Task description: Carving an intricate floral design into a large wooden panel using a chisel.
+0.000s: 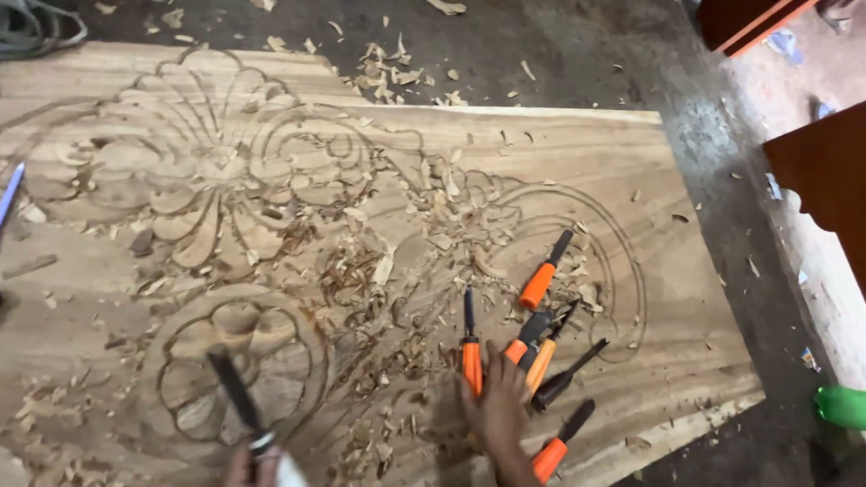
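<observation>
Partly carved pale wooden floral panel (559,171); left hand (257,464) clamped on dark-bladed chisel (233,388), right hand (498,410) fingers spread over orange-handled chisels (538,284).

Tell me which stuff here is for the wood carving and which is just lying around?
For the carving:
- carved wooden panel
- dark chisel held in the left hand
- orange-handled chisels on the panel, where the right hand reaches
- wood shavings cut from the panel

Just lying about:
- green object at the right edge
- grey cable, top left
- reddish-brown furniture piece on the right
</observation>
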